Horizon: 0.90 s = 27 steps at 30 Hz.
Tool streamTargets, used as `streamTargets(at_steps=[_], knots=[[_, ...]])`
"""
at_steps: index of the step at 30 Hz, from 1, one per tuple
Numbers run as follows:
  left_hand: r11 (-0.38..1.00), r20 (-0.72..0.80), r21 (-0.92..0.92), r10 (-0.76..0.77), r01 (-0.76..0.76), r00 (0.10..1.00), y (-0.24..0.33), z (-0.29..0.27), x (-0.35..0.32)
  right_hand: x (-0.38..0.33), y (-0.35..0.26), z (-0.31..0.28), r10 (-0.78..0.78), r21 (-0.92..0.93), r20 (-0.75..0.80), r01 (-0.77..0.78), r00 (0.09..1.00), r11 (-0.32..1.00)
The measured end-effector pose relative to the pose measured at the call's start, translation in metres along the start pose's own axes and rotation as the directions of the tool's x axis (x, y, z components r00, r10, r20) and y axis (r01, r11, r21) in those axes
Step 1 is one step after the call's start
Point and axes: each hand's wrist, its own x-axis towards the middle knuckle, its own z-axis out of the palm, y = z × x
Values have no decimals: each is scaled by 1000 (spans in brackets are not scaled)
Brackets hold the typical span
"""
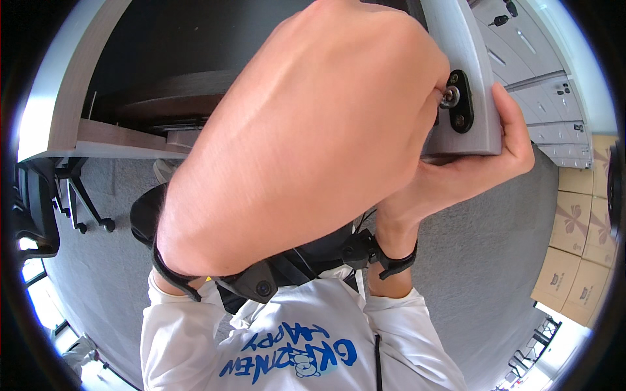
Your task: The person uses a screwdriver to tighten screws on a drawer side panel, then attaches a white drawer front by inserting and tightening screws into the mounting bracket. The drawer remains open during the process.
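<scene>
Your left hand (365,85) is curled beside the grey panel (488,130) at upper right, its edge close against the metal stud (450,98) on the black plate (464,98); its fingertips are hidden, so I cannot tell whether it grips anything; the plate sits near the panel's near end, apparently fixed there by 2 screws (460,122); your right hand (473,177) holds that end, cupped beneath it with 1 finger along the outer side, probably to brace the panel; your left forearm reaches across your front, presumably because the stud lies to your right.
</scene>
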Motion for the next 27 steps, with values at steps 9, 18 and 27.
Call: streamTargets(at_steps=[9, 18, 27], knots=[[999, -13, -24, 31, -31, 999, -4, -2, -3, -1, -8, 5, 90, 72, -23, -88, 996, 994], [998, -12, -39, 52, -52, 999, -3, 6, 0, -1, -10, 5, 111, 98, -27, -108, 993, 989], [997, -22, -37, 70, -71, 997, -6, 14, 2, -1, -10, 4, 137, 89, -25, -134, 990, 987]])
